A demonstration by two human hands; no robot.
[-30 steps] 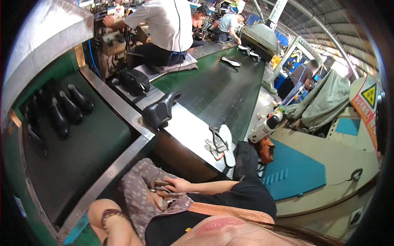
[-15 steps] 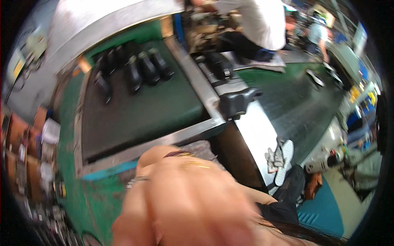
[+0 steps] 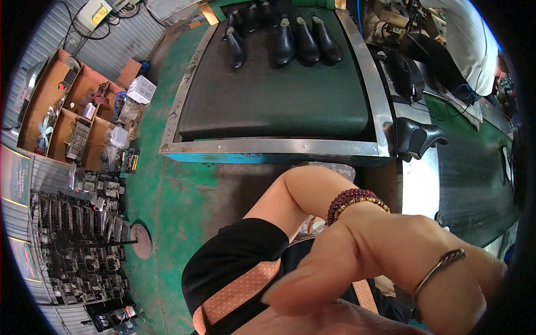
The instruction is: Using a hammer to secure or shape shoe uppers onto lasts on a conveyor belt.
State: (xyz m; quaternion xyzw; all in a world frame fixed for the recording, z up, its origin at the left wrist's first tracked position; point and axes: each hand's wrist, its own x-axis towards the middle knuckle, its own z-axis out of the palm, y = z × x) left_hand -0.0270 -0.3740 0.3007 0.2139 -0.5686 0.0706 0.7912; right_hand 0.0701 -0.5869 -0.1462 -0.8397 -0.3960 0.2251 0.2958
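Observation:
My left hand (image 3: 385, 245) is raised very close to the camera, at the lower right of the view. Its thumb stretches out to the left, apart from the fingers. The bent fingers run toward the right rim, where their tips are cut off or hidden. Nothing shows in its grasp. A beaded bracelet (image 3: 352, 200) circles the wrist and a metal ring (image 3: 432, 276) sits on a finger. Behind the hand is my bent left arm (image 3: 312, 190), coming from a black sleeve (image 3: 231, 251). My right hand cannot be made out.
Several black shoes on lasts (image 3: 285, 44) stand at the far end of a dark belt (image 3: 273, 106) within a metal frame (image 3: 262, 146). A black padded piece (image 3: 416, 137) sits at its right corner. Left are a compartmented shelf (image 3: 56, 131) and a rack (image 3: 84, 240). Another person (image 3: 469, 50) works at upper right.
The view has swung left and straightened, bringing the shelf and rack further in. My left hand has moved from the lower middle toward the right, its thumb and wrist now showing more clearly.

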